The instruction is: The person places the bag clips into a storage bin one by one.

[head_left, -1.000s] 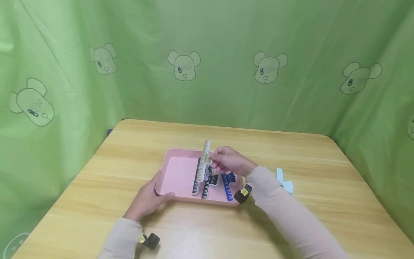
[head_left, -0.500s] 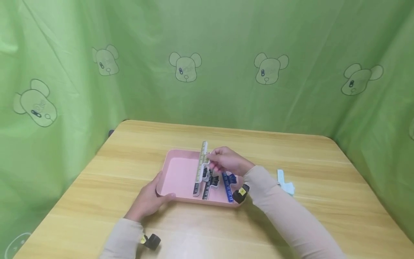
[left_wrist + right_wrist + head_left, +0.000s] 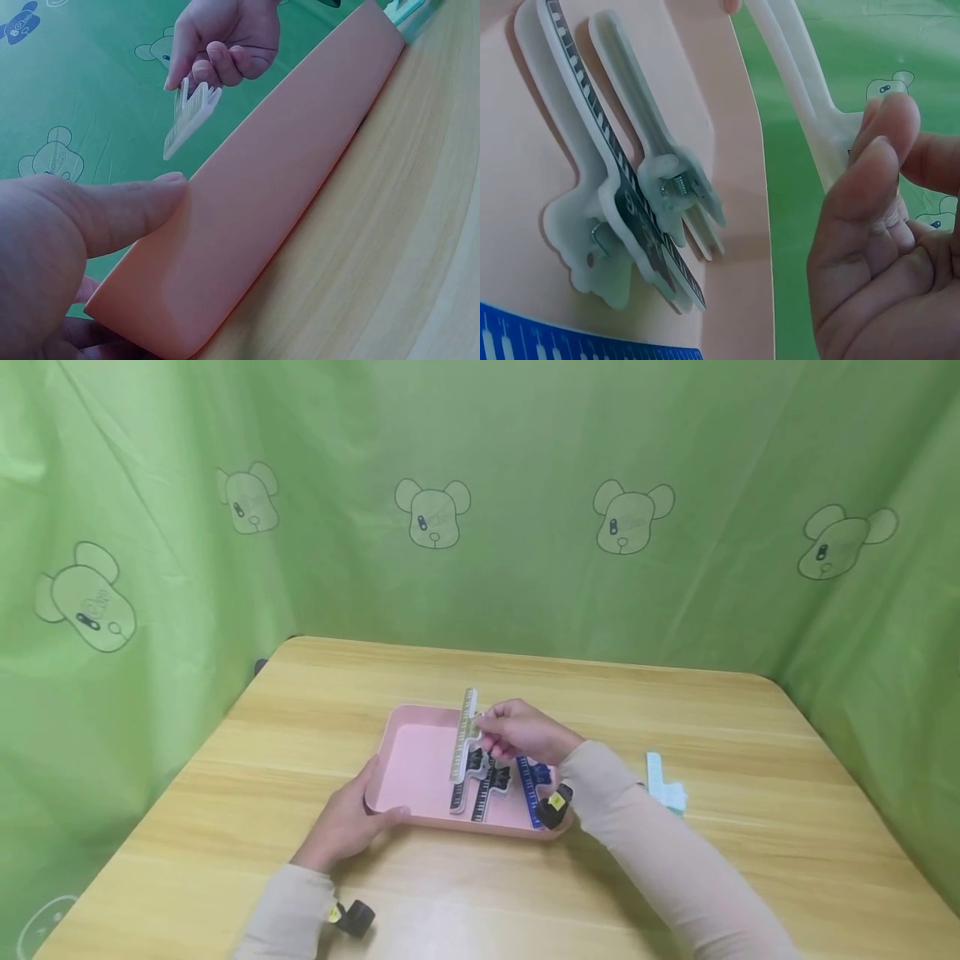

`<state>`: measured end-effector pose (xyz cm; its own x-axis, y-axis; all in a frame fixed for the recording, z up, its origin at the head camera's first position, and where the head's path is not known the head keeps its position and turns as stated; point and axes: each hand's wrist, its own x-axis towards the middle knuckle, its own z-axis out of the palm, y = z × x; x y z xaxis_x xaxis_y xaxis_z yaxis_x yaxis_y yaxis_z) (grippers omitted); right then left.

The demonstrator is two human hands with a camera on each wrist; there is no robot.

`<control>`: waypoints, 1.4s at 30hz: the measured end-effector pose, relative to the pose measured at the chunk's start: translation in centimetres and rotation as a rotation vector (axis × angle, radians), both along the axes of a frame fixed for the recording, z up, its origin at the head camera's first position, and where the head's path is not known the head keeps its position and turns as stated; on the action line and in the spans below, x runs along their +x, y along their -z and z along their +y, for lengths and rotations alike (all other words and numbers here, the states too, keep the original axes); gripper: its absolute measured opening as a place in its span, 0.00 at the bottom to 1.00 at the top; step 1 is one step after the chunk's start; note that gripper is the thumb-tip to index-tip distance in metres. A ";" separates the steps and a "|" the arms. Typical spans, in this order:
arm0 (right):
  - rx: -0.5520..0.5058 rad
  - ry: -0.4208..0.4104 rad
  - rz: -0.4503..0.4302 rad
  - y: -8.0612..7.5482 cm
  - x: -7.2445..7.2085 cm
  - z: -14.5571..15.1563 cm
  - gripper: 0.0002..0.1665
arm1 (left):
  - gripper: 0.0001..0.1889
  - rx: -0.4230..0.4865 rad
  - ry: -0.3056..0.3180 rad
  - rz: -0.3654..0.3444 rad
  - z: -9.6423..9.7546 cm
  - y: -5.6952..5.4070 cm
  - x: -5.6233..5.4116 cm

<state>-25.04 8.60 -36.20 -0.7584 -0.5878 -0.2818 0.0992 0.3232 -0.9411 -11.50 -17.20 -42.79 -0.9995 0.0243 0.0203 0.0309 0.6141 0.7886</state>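
Note:
My right hand (image 3: 528,731) pinches a white clip with a gold piano-key strip (image 3: 462,735) by its handle, between thumb and forefinger. The clip is held up over the middle of the pink tray (image 3: 408,768), its long edge slanted. In the right wrist view, the pale clip (image 3: 806,82) shows beyond the tray's wall. My left hand (image 3: 348,818) grips the tray's left near corner, with the thumb (image 3: 139,206) over the rim and fingers behind it. Two clips with black piano-key strips, one left (image 3: 456,797) and one right (image 3: 480,802), lie below the held clip, which partly covers the left one.
A blue piano-key clip (image 3: 528,785) lies at the tray's right end, partly hidden by the right wrist camera (image 3: 553,807). A light blue clip (image 3: 655,777) rests on the wooden table (image 3: 262,760) right of the tray. A green curtain (image 3: 525,593) surrounds the table.
My right hand has moved slightly left with the gold-strip clip, which now overlaps the left black clip differently. My left hand keeps its grip on the tray.

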 end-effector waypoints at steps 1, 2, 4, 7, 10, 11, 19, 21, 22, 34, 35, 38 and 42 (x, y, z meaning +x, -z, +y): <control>0.001 0.001 -0.004 0.0 0.0 -0.1 0.13 | 0.52 0.000 -0.001 -0.003 0.0 0.0 0.0; 0.001 0.003 -0.008 0.0 0.0 -0.2 0.12 | 0.52 0.002 -0.002 -0.005 0.0 0.0 0.0; 0.005 0.008 -0.018 0.1 0.0 -0.4 0.12 | 0.52 0.003 -0.004 -0.009 0.0 0.0 0.0; 0.008 0.008 -0.030 0.2 0.0 -0.6 0.11 | 0.52 0.006 -0.010 -0.012 -0.1 0.0 0.0; 0.010 0.001 -0.036 0.3 0.0 -0.8 0.11 | 0.53 0.010 -0.013 -0.010 -0.1 0.0 0.0; 0.011 -0.002 -0.037 0.3 0.0 -0.9 0.11 | 0.53 0.011 -0.014 -0.011 -0.1 0.0 0.0; 0.000 -0.012 -0.062 0.8 -0.2 -1.4 0.11 | 0.52 0.010 -0.009 0.007 -0.1 0.1 0.0; -0.009 -0.020 -0.072 0.8 -0.2 -1.5 0.11 | 0.52 0.010 -0.006 0.013 -0.1 0.2 -0.1; -0.013 -0.023 -0.077 0.9 -0.1 -1.6 0.11 | 0.52 0.011 -0.005 0.013 -0.1 0.2 -0.1; -0.032 -0.049 -0.125 2.0 -0.4 -2.0 0.10 | 0.52 0.019 -0.009 -0.011 0.1 0.2 0.0; -0.031 -0.049 -0.122 2.0 -0.4 -2.0 0.10 | 0.52 0.020 -0.009 -0.010 0.1 0.2 0.0; -0.031 -0.042 -0.116 2.0 -0.4 -2.2 0.11 | 0.52 0.019 -0.006 -0.006 0.1 0.2 -0.2; -0.027 -0.025 -0.114 2.0 -0.5 -2.3 0.15 | 0.52 0.018 -0.003 -0.007 0.1 0.2 -0.3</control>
